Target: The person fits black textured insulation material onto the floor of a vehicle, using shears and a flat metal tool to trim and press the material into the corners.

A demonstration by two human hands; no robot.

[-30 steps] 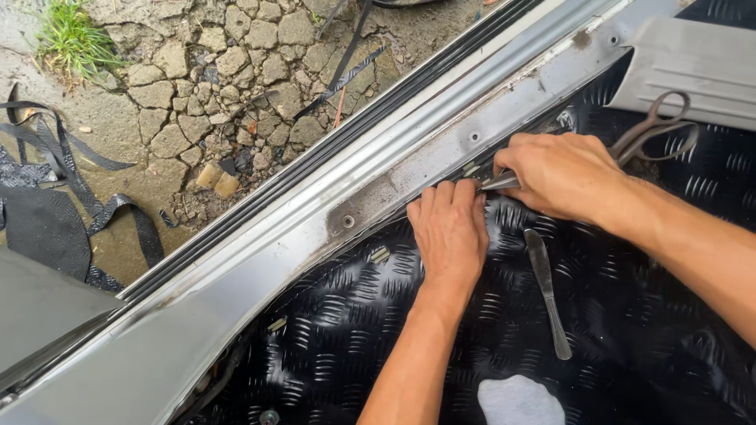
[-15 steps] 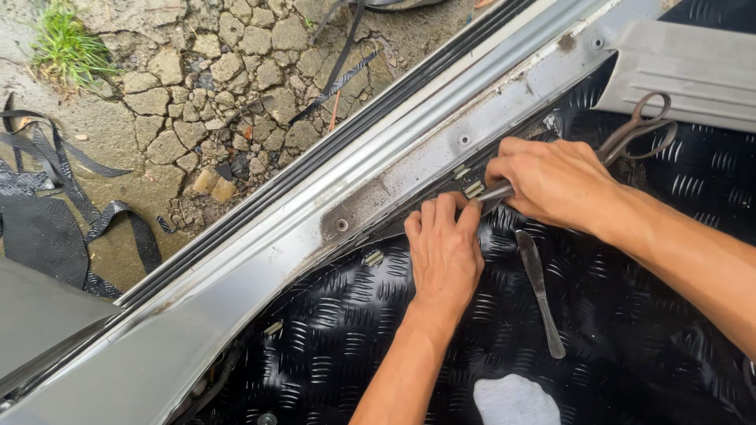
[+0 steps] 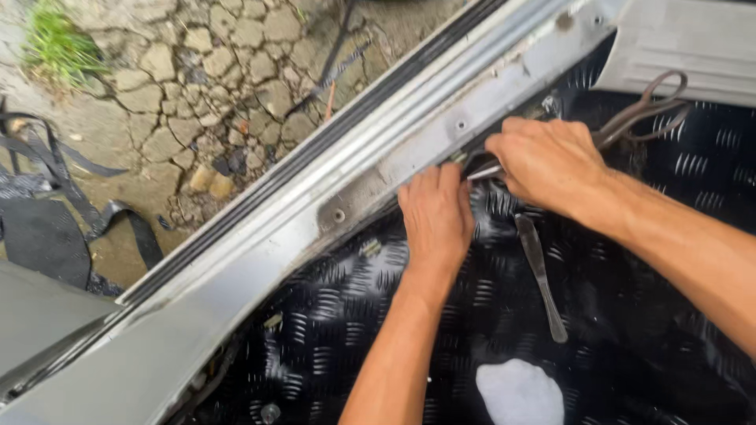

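My left hand [image 3: 438, 216] lies flat, fingers together, pressing the black chequer-patterned floor mat [image 3: 441, 330] against the grey metal door sill [image 3: 378, 169]. My right hand [image 3: 547, 161] is closed around a slim metal tool [image 3: 482, 171] whose tip points at the seam between mat and sill, just right of my left fingers. A flat metal blade [image 3: 539, 271] lies loose on the mat below my right hand.
Old scissors [image 3: 642, 110] rest on the mat beside a grey ribbed sill plate [image 3: 693, 47]. A white patch [image 3: 516, 389] sits on the mat near me. Outside the sill are cracked stony ground [image 3: 197, 71], black straps [image 3: 47, 157] and grass [image 3: 55, 43].
Both hands have shifted slightly left along the sill seam, staying close together. The blade and scissors lie where they were.
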